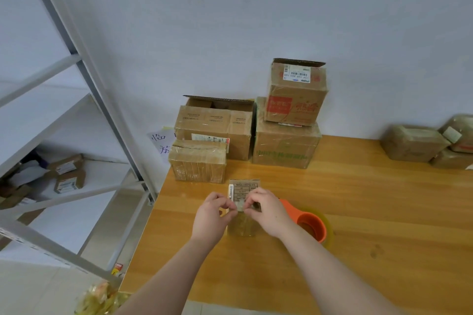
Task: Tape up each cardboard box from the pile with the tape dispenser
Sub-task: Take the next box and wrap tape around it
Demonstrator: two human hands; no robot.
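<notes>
A small cardboard box (243, 186) with a printed label stands on the wooden table (358, 212), its near side wrapped in clear tape. My left hand (211, 215) and my right hand (266, 210) both pinch a crumpled bit of clear tape (240, 205) at the box's top edge. The orange tape dispenser (311, 225) with its clear roll lies on the table just right of my right wrist, untouched. A pile of larger boxes (215, 130) stands behind, against the wall.
Taped boxes (414, 143) sit at the table's far right. A grey metal shelf frame (89, 79) stands left of the table, holding small boxes (69, 176). Crumpled tape waste (99, 299) lies on the floor at the lower left.
</notes>
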